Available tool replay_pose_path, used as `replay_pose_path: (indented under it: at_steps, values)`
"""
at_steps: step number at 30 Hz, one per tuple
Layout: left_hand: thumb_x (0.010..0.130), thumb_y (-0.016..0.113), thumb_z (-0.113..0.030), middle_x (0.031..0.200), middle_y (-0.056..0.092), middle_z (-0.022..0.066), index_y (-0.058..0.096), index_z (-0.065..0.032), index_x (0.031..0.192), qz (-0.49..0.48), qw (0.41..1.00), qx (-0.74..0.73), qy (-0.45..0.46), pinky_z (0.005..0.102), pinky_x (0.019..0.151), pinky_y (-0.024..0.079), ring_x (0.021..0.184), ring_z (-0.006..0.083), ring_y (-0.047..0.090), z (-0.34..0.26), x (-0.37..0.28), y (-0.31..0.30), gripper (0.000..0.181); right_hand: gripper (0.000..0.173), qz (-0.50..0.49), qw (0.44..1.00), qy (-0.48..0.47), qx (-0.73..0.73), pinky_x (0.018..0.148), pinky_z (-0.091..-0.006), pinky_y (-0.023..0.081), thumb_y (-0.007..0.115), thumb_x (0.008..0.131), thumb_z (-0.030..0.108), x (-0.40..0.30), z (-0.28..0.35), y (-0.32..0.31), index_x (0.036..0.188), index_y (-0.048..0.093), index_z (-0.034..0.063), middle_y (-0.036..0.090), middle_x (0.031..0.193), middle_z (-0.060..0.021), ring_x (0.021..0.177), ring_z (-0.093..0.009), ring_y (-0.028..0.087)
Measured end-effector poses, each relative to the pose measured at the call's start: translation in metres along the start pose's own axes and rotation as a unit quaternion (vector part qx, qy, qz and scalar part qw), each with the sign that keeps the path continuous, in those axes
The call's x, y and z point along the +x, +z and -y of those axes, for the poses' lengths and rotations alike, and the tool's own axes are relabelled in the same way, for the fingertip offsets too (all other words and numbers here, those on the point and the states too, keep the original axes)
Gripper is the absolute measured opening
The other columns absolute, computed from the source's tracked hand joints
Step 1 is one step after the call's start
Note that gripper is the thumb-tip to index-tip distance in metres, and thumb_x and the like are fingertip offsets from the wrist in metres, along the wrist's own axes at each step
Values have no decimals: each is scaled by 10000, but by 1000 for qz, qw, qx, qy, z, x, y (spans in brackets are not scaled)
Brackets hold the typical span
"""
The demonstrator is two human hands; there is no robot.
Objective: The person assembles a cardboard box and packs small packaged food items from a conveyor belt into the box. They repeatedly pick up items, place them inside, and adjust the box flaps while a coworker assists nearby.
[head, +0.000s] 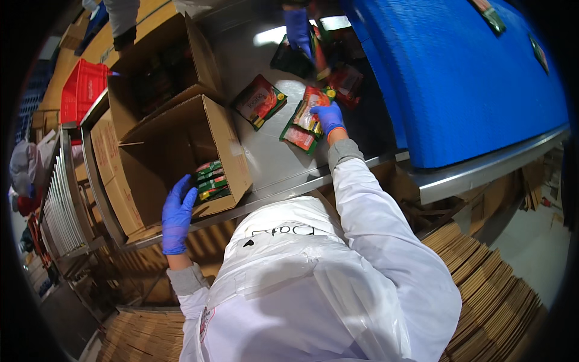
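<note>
My right hand (329,118), in a blue glove, rests on a red and green plastic food packet (310,108) with its fingers over the edge; whether they grip it cannot be told. Another packet (300,137) lies partly beneath that one on the metal table. My left hand (178,212), also gloved in blue, is at the near wall of an open cardboard box (226,149), its fingers apart and nothing in them. Inside that box, by its right wall, stands a row of several packets (211,181). A separate packet (258,102) lies on the metal between the box and my right hand.
A co-worker's gloved hand (298,31) is over more packets (346,83) at the table's far side. Behind the near box stands a second box (206,59) holding packets. A blue conveyor belt (470,86) carries packets at right. Flattened cardboard (493,289) is stacked below; a red crate (86,90) stands left.
</note>
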State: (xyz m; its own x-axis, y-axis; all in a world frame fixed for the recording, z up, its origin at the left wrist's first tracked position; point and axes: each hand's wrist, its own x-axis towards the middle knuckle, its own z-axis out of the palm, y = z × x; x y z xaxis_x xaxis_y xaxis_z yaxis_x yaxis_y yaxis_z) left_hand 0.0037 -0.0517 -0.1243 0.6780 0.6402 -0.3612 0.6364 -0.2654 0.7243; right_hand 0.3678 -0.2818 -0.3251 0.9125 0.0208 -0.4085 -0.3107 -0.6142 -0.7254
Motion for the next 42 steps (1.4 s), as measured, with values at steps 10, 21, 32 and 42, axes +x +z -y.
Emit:
replay_pose_path:
  at_steps: [10, 21, 32, 42]
  values:
    - [884, 639, -346, 1177, 631, 188, 622, -105, 1236, -45, 974, 218, 32, 409, 935, 462, 1077, 347, 597, 22, -18, 2, 427, 956, 77, 911, -38, -403, 1058, -479, 367, 796, 594, 555, -44, 13, 20, 1397, 450, 169, 349, 1421, -204, 1279, -405, 394]
    - [860, 651, -303, 1140, 662, 156, 656, -109, 1182, -103, 968, 230, -2, 410, 913, 476, 1044, 319, 618, 31, -16, 8, 376, 774, 232, 941, -140, -204, 952, -398, 471, 817, 575, 202, 9, 13, -39, 1293, 559, 73, 631, 1183, -206, 1068, -296, 626]
    - [850, 666, -239, 1069, 669, 182, 670, -104, 1151, -74, 974, 209, -51, 402, 887, 488, 1000, 332, 630, 31, -17, 8, 330, 408, 158, 980, -100, -65, 691, -383, 522, 749, 602, 361, 135, -3, -103, 775, 724, -8, 703, 789, -169, 759, -256, 685]
    - [928, 591, -19, 1209, 637, 113, 595, 14, 1225, -125, 969, -195, 88, 305, 998, 453, 1123, 184, 594, -58, 8, 1, 298, 521, 211, 936, -191, 205, 810, -295, 520, 751, 648, -14, -33, 63, -89, 1147, 609, 33, 670, 997, -38, 885, -116, 618]
